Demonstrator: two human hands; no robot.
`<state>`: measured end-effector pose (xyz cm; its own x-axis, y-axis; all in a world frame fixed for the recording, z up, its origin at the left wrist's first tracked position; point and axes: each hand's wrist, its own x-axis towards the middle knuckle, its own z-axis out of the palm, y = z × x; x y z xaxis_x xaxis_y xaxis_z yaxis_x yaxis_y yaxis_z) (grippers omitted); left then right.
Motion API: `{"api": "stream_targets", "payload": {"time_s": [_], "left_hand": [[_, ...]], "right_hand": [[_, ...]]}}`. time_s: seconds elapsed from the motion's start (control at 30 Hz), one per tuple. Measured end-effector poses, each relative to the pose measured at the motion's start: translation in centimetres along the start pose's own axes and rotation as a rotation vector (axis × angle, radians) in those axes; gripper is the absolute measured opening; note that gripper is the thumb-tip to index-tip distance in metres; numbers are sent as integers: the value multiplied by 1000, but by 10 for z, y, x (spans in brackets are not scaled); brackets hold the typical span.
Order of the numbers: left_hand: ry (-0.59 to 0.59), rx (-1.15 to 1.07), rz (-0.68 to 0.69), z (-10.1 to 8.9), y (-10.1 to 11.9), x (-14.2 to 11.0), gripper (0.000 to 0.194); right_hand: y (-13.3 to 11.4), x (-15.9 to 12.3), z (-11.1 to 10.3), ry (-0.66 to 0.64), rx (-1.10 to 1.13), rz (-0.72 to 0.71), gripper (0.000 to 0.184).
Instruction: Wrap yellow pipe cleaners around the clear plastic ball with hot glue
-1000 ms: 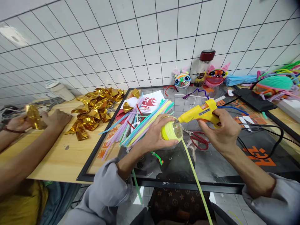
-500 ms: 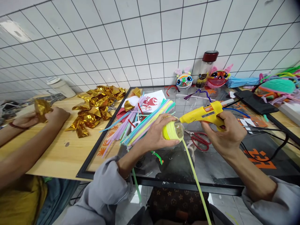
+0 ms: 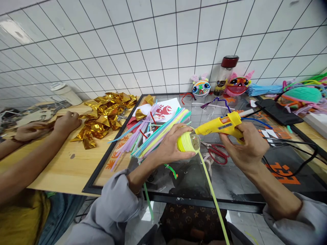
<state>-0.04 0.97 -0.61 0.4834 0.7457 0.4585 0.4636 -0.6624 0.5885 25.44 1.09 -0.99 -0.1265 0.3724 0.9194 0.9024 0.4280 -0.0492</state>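
Observation:
My left hand [image 3: 176, 141] is closed around a small clear rounded container [image 3: 195, 141] partly wrapped in yellow pipe cleaner. From its lower edge a long yellow pipe cleaner [image 3: 211, 185] hangs down past the table's front. A yellow hot glue gun [image 3: 217, 126] is gripped by its handle in my right hand [image 3: 247, 143], glue stick showing at the rear. The gun's nozzle points left, at the container's upper rim; whether it touches cannot be made out. Red-handled scissors [image 3: 218, 153] lie on the glass below the gun.
Pipe cleaners [image 3: 160, 132] lie left of centre beside gold foil pieces [image 3: 109, 112]. At the left a co-worker's hands [image 3: 66, 122] handle gold foil. Two decorated faces [image 3: 201, 88] and a bottle [image 3: 224, 76] stand by the wall. Black cables [image 3: 293, 140] loop at the right.
The co-worker's hands have turned and lowered the gold foil piece. My hands stay nearly in place, with the glue gun's rear tipped slightly lower.

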Motion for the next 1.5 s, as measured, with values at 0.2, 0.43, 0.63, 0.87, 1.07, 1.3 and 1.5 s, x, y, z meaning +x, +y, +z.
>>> {"api": "stream_targets", "payload": {"time_s": [0.2, 0.43, 0.63, 0.87, 1.07, 1.3, 1.5], "left_hand": [[9, -6, 18, 0, 0, 0, 67], [3, 0, 9, 0, 0, 0, 67], [13, 1, 9, 1, -1, 0, 69], [7, -17, 8, 1, -1, 0, 68], [6, -16, 15, 1, 0, 0, 68], [5, -8, 0, 1, -2, 0, 69], [-6, -9, -7, 1, 0, 1, 67]], "right_hand": [[1, 2, -2, 51, 24, -90, 20], [0, 3, -5, 35, -21, -85, 19], [0, 3, -6, 70, -22, -109, 20], [2, 3, -5, 50, -16, -109, 20], [0, 2, -5, 46, 16, -54, 20], [3, 4, 0, 68, 51, 47, 20], [3, 1, 5, 2, 134, 138, 24]]}}
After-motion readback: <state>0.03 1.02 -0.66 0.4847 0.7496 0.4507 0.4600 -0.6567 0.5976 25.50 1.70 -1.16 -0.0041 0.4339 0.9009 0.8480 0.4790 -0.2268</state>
